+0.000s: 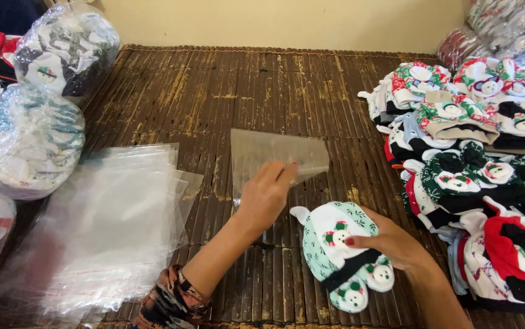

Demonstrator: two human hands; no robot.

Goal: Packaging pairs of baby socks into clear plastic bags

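My left hand pinches the lower edge of a clear plastic bag and holds it up over the brown bamboo mat. My right hand grips a folded bundle of white and green baby clothes with snowman patches, just right of the left hand. Small mittens hang at the bundle's lower end. The bag and the bundle are apart.
A stack of flat clear bags lies at the left. Filled plastic sacks of clothes sit along the left edge. Piles of folded snowman baby sets cover the right side, with more bagged clothes behind.
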